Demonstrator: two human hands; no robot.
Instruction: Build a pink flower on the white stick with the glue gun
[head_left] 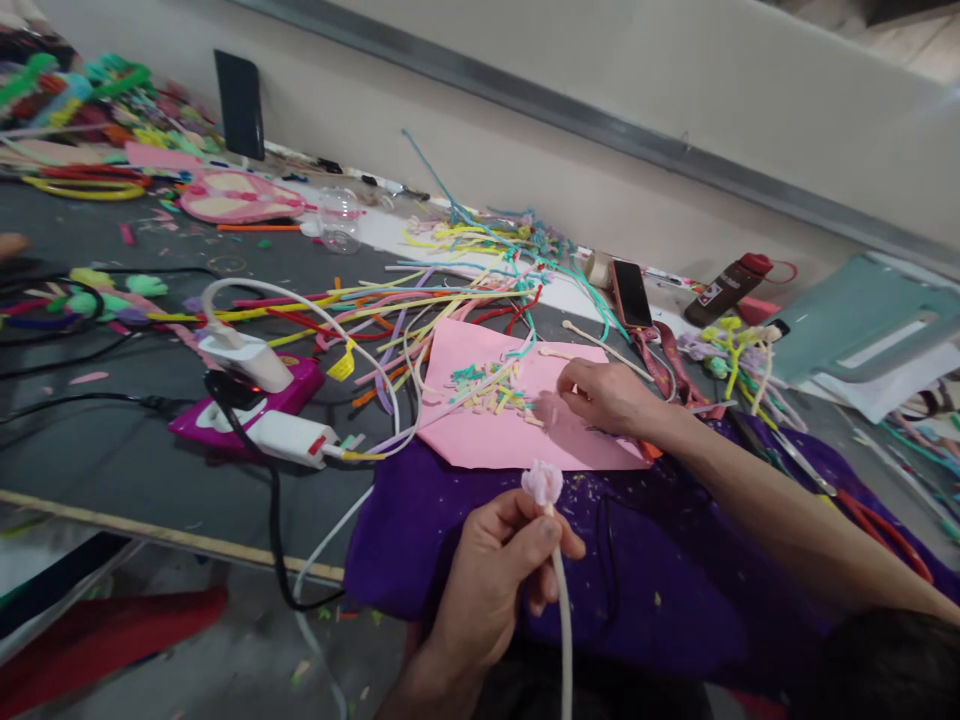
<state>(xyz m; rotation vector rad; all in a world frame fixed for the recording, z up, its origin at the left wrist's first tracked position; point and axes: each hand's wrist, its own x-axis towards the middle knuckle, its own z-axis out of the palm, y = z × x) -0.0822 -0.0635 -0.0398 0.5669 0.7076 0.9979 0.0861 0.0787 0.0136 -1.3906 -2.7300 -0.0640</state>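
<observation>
My left hand (510,560) pinches the cream stem (562,610) of a pipe cleaner flower just under its pale pink head (541,484), which points up. My right hand (604,395) is low over the right part of a pink sheet (472,445). Its fingers are curled together, and whatever they hold, if anything, is hidden. Short cut pieces of pipe cleaner (491,388), green, yellow and cream, lie on the sheet left of that hand. A purple cloth (420,540) spreads under the sheet and below both hands.
Long coloured pipe cleaners (360,300) lie left of the sheet. A purple power strip (300,385) with white plugs and trailing cables stands at the left. Red-handled scissors (862,510) lie near my right forearm. Behind are a phone (631,293) and a dark bottle (727,290).
</observation>
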